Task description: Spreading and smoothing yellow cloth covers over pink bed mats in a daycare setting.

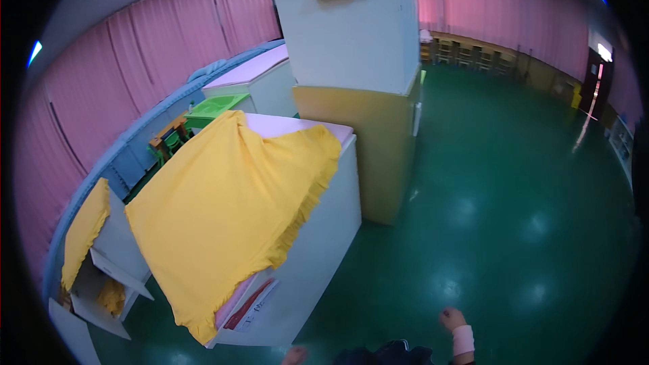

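Note:
A large yellow cloth [230,209] lies spread over a white table [318,257], hanging over its near end. My right hand [451,319] shows near the lower edge, above a pink cuff, over the green floor and holding nothing; its fingers look curled. Only a small part of my left hand [295,355] shows at the bottom edge, close to the table's near corner, and its fingers are not visible. Neither hand touches the cloth.
A white and yellow pillar [365,94] stands behind the table. A second yellow cloth [84,230] drapes over an open white box [101,290] at the left. More tables and pink curtains [135,67] line the back left. Green floor [514,196] stretches to the right.

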Available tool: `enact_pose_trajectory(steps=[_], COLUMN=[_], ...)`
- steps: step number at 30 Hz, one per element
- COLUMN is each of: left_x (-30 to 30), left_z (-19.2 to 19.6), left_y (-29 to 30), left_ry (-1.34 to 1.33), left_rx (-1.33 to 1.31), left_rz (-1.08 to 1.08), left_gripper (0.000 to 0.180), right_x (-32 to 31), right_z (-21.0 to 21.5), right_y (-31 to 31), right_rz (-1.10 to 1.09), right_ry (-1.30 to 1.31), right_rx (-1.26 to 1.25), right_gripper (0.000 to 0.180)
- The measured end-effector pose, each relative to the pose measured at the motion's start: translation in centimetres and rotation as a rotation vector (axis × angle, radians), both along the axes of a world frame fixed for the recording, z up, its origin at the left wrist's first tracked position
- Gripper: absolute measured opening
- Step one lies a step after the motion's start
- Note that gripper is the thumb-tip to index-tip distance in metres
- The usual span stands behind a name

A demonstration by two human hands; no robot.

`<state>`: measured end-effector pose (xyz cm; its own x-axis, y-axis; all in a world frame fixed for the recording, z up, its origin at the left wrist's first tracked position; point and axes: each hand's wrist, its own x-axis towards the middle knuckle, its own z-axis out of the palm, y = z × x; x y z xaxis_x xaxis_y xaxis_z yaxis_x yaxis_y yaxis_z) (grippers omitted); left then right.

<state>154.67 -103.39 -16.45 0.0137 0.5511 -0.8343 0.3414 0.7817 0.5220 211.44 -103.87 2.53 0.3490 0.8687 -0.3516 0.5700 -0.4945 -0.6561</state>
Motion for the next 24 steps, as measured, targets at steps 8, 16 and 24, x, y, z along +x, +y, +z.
enact_pose_trajectory(steps=[8,16,24], left_x=[10.5,14.9,20.5], left_z=[9.9,7.6,11.4], left_y=[6.0,15.4,24.8], left_ry=[-0.273,-0.256,-0.191], left_rx=[0.328,0.447,0.562], left_rz=[0.344,0.651,0.825], left_gripper=[0.029,0.019,0.02], right_x=[4.7,-5.0,-16.1], right_z=[2.5,6.2,6.5], right_y=[26.1,54.5,80.3], right_rz=[0.435,0.613,0.767], right_ry=[-0.019,0.119,-0.006], right_rx=[0.272,0.639,0.843], right_gripper=[0.013,0.011,0.025])
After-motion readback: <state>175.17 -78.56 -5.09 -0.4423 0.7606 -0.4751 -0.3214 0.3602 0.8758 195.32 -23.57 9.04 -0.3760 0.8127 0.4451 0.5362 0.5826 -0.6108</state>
